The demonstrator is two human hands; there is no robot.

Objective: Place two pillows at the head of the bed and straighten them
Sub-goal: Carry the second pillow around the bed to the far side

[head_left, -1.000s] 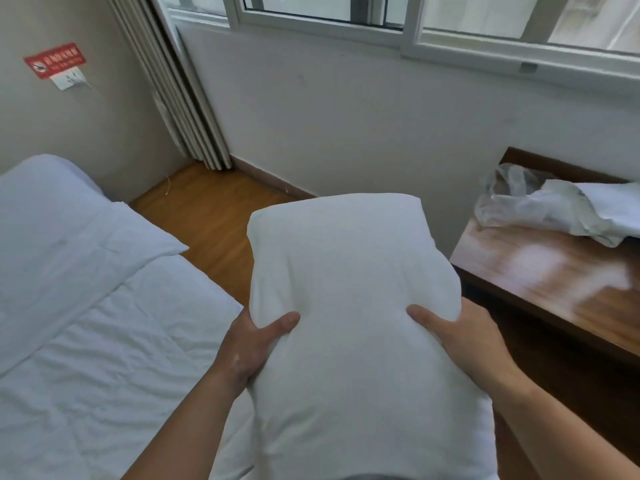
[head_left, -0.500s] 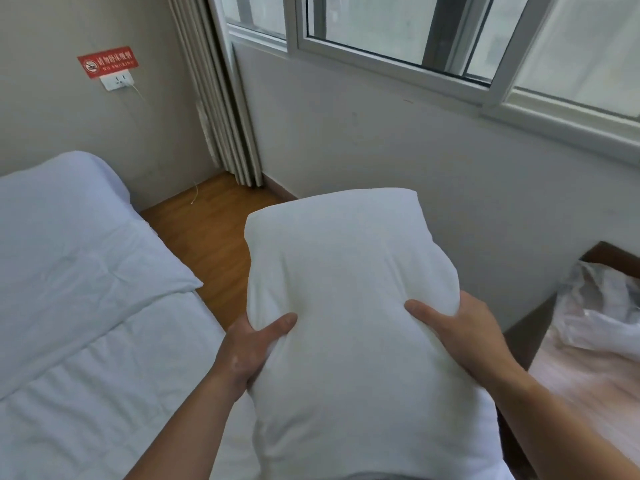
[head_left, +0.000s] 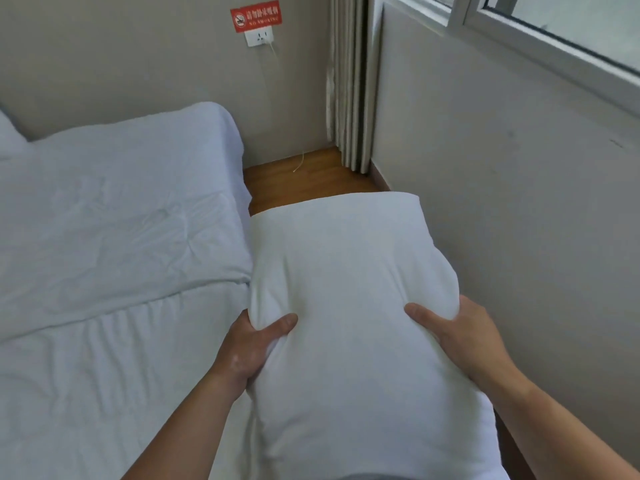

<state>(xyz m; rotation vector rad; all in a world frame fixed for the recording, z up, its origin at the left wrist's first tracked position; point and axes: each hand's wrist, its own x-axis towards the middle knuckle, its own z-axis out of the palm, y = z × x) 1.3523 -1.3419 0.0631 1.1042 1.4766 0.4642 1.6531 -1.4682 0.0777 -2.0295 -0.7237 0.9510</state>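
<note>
So right now I've got the pillow (head_left: 349,306) up off the bed (head_left: 104,237), held lengthwise just beside the bed's right edge, over the strip of wood floor (head_left: 311,178) between bed and window wall (head_left: 502,202). Left hand (head_left: 247,351) has its grip pinching the pillow's left edge, thumb pressed into the top, fabric bunched under it; right hand (head_left: 464,337) is clamped on the right edge the same way, thumb on top, the other fingers hidden underneath. My guess is holding it by both long sides like this keeps it from flopping and lets me swing it over and drop it flat at the head of the bed, which sits against the far wall under the no-smoking sign (head_left: 256,15) and socket (head_left: 259,38). Hard to say what's already up there: there's a pale lump at the bed's far left corner, cut off by the frame, could be the other pillow, can't tell. The pillow's near end is cut off at the bottom too.
</note>
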